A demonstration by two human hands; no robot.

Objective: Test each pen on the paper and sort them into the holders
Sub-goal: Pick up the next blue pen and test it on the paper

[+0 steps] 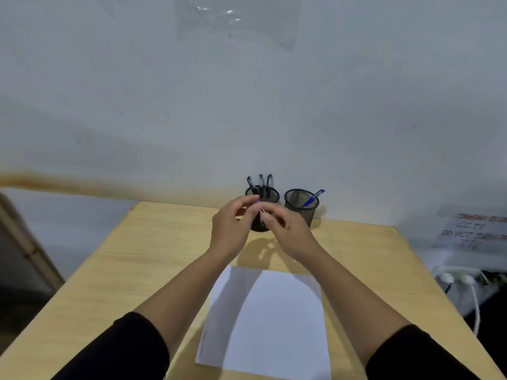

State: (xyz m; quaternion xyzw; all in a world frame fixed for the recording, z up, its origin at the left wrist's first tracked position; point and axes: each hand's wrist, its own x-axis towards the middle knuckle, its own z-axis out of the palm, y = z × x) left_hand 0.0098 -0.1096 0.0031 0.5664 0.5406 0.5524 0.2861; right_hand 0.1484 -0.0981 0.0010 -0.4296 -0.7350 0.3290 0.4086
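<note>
Both my hands are raised together above the table, in front of the left mesh holder (pixel 271 193). Between them is a clear pen with a blue end (pixel 260 207); my left hand (pixel 231 224) pinches its blue end and my right hand (pixel 288 229) pinches the clear barrel. The left holder carries three black-capped pens (pixel 261 182). The right mesh holder (pixel 301 202) has one blue pen (pixel 314 198) leaning out to the right. A white sheet of paper (pixel 271 322) lies on the wooden table (pixel 137 270) below my forearms.
A pale wall rises directly behind the holders. To the right, off the table, sit a power strip with white plugs (pixel 461 279) and a printed notice (pixel 474 231). A dark doorway or frame lies at the far left.
</note>
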